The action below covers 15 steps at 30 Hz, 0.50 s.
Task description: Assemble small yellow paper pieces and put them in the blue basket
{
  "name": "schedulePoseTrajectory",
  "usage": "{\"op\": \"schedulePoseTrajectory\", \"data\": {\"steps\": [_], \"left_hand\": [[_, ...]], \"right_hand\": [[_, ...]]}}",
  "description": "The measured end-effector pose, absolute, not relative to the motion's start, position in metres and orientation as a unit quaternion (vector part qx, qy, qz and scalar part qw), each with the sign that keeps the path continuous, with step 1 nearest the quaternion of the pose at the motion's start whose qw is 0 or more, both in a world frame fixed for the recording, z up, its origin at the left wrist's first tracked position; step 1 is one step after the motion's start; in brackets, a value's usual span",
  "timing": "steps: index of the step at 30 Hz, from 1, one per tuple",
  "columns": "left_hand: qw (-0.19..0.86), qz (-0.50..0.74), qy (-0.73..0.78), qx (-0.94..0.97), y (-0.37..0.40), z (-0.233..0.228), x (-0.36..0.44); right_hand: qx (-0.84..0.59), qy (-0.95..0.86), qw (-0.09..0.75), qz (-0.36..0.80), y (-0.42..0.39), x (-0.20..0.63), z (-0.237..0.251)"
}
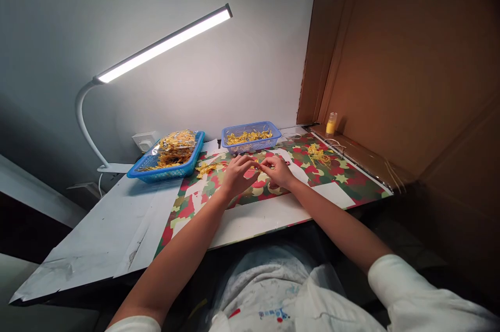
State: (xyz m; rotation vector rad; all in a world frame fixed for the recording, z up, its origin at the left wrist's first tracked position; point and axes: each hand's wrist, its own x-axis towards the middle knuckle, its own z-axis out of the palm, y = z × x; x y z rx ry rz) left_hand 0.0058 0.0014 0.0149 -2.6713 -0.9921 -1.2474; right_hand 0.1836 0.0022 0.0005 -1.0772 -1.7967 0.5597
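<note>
Behind the bench (105, 233) rises a pale wall (265, 61), lit by a long lamp (166, 45) that slants upward from a bent white stem at the left. Tall brown cardboard (410, 61) closes off the right side. Part of the bench carries a camouflage-patterned sheet (339, 178) in green, red and cream, with white patches showing along its near edge.

Over this sheet the left hand (239, 173) and the right hand (278, 171) meet, their fingertips close together. Fingers are bent inward on both, but what lies between the tips is too small to make out, so I cannot tell whether either is clamped on anything. Just left of the left hand, yellow strands (205, 169) lie on the sheet; a looser yellow bundle (318, 155) rests farther to the right, well apart from the right hand.

Behind the hands stands a periwinkle basket (251, 145) holding golden pieces (244, 137). To its left is a larger blue basket (166, 173), piled with gold material (175, 149) partly under clear plastic. Near the cardboard, a small bottle (331, 124) with yellow contents stands upright.
</note>
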Motion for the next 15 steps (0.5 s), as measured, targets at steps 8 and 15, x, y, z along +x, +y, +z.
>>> {"op": "schedulePoseTrajectory", "data": {"steps": [8,15], "left_hand": [[0.002,-0.435,-0.361,-0.825,0.001,0.008,0.009],[0.011,-0.441,-0.349,-0.827,0.000,0.008,0.010]], "right_hand": [[-0.425,-0.691,0.493,0.315,0.006,0.182,-0.003],[-0.402,-0.654,0.496,0.406,0.013,0.184,-0.006]]}}
